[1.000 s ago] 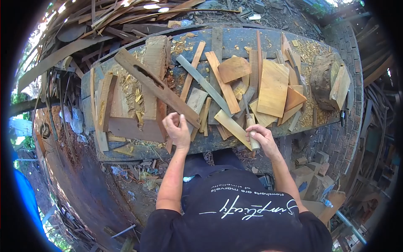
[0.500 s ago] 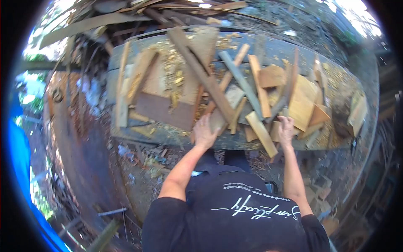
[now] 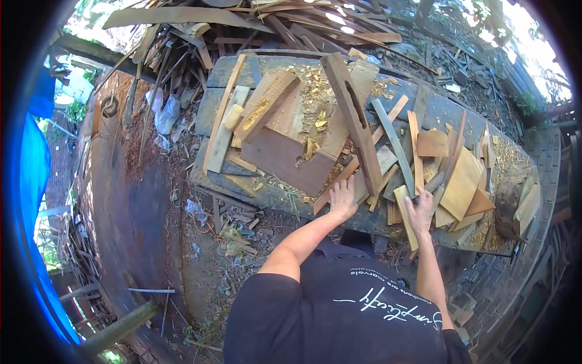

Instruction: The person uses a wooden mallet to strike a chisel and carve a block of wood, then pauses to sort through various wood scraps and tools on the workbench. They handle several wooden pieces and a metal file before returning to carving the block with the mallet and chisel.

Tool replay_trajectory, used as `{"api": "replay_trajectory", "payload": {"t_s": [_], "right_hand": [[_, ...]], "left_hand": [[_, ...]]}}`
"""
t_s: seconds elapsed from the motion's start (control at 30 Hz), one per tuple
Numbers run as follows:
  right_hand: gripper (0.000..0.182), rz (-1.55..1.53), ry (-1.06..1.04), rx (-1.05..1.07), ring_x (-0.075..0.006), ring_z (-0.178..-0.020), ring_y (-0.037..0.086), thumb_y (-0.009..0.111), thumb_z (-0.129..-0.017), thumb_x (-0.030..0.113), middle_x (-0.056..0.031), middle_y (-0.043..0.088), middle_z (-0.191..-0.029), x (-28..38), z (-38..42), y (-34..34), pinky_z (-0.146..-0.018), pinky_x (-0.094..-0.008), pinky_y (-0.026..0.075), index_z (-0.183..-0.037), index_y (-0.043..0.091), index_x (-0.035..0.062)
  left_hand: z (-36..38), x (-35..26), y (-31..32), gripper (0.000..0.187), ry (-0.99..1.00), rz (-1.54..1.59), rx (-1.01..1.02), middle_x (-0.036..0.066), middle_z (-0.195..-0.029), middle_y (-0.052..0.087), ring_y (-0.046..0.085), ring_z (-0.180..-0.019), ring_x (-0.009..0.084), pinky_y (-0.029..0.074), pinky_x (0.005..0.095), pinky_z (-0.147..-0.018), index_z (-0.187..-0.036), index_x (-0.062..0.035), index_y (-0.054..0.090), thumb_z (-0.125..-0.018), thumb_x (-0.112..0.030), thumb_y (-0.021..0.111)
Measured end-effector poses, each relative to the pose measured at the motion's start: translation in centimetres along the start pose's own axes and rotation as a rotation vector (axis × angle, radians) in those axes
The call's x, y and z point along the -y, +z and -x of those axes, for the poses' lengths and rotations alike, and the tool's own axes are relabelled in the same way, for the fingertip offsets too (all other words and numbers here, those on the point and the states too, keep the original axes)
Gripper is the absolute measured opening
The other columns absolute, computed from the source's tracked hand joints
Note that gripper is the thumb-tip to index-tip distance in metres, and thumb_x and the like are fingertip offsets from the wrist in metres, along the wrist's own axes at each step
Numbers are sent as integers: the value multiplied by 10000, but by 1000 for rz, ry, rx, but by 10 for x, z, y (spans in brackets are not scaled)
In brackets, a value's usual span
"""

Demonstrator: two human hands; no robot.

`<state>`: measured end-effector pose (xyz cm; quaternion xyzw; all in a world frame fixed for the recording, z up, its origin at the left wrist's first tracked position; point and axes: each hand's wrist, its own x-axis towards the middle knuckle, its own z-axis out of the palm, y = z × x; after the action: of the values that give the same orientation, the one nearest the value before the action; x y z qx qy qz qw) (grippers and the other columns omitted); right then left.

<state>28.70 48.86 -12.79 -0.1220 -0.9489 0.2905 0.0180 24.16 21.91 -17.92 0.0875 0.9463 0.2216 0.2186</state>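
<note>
My left hand (image 3: 344,200) rests at the bench's near edge, fingers stretched over a short brown wood piece (image 3: 362,185). Just beyond it slants a long dark brown beam (image 3: 348,100) with a slot cut through it. My right hand (image 3: 419,213) is closed, with a small dark bit showing at its fingers; what it grips is mostly hidden. Beside that hand, a pale yellow wood strip (image 3: 405,219) sticks out over the near edge. A greyish piece (image 3: 435,181) lies just past the fingers, and a wide yellowish board (image 3: 462,185) is to the right.
Wood chips and offcuts litter the weathered bench (image 3: 209,112). On its left lie a notched brown board (image 3: 285,161) and a thick block (image 3: 267,103). A log chunk (image 3: 511,197) stands at the right end. Scrap wood (image 3: 297,27) is heaped behind.
My view has turned, so the bench sits farther right in it. My right hand has shifted left towards the pale strip and its fingers have closed. My left hand stays by the brown piece.
</note>
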Motion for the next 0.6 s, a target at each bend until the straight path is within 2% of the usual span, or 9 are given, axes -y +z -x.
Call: {"api": "replay_trajectory", "payload": {"t_s": [0.13, 0.27, 0.33, 0.4, 0.47, 0.5, 0.53, 0.57, 0.6], "right_hand": [[741, -68, -115, 53, -377, -1241, 464, 783, -793, 437, -215, 529, -1276, 65, -29, 29, -1039, -480, 389, -1342, 501, 27], [849, 151, 84, 275, -361, -1228, 476, 745, -764, 581, -162, 549, -1290, 118, -52, 47, -1022, -527, 382, -1373, 486, 49], [839, 173, 103, 293, -347, -1239, 463, 755, -751, 569, -138, 538, -1323, 117, -58, 68, -1005, -544, 384, -1373, 492, 72], [720, 168, 107, 185, -351, -1169, 533, 778, -751, 479, -159, 588, -1243, 108, -59, 78, -957, -510, 431, -1280, 535, 57], [598, -292, 78, 145, -368, -983, 607, 799, -734, 379, -171, 642, -1057, 98, -60, 75, -855, -451, 481, -1146, 550, 24], [529, -412, 105, 143, -315, -804, 612, 811, -721, 315, -155, 626, -869, 102, -56, 56, -753, -387, 491, -1047, 530, 6], [518, -520, 104, 145, -206, -786, 568, 824, -728, 332, -107, 597, -830, 104, -52, 42, -724, -358, 477, -1025, 539, 17], [508, -617, 190, 208, -166, -787, 553, 824, -736, 328, -90, 595, -829, 109, -45, 20, -711, -338, 473, -1030, 546, 21], [497, -715, 278, 267, -127, -788, 537, 824, -744, 323, -73, 592, -828, 109, -35, 1, -698, -319, 469, -1035, 553, 24]], "left_hand": [[-3, -3, -1, 1053, -35, 33, 18, 211, -1344, 430, 417, -1259, 430, 392, 574, -1024, -1519, -62, 242, -667, -240, 835], [-5, -3, -14, 1060, -32, 86, 83, 218, -1403, 395, 388, -1292, 439, 367, 590, -1053, -1521, -71, 238, -662, -236, 836], [-6, -2, -14, 1063, -18, 87, 113, 221, -1420, 382, 374, -1308, 442, 358, 596, -1061, -1522, -73, 238, -661, -238, 839], [-9, 0, -16, 1056, -79, 151, 116, 230, -1446, 374, 372, -1323, 456, 344, 614, -1068, -1524, -70, 241, -657, -193, 830], [-15, 13, -14, 1030, -60, 166, 119, 244, -1425, 419, 429, -1298, 446, 376, 566, -1073, -1505, -48, 275, -650, -189, 831], [-23, 28, -4, 1004, -11, 373, 116, 242, -1394, 459, 472, -1270, 417, 398, 522, -1068, -1490, -33, 300, -652, -191, 829], [-29, 38, 0, 979, 31, 584, 110, 240, -1364, 500, 516, -1243, 388, 419, 478, -1064, -1476, -18, 325, -655, -192, 828], [-31, 42, -3, 944, -17, 805, 172, 214, -1295, 562, 583, -1168, 316, 458, 386, -1033, -1440, 21, 370, -649, -195, 837], [-26, 36, -20, 869, -154, 1084, 312, 188, -1289, 562, 583, -1159, 261, 466, 366, -1020, -1425, 43, 378, -694, -150, 806]]}}
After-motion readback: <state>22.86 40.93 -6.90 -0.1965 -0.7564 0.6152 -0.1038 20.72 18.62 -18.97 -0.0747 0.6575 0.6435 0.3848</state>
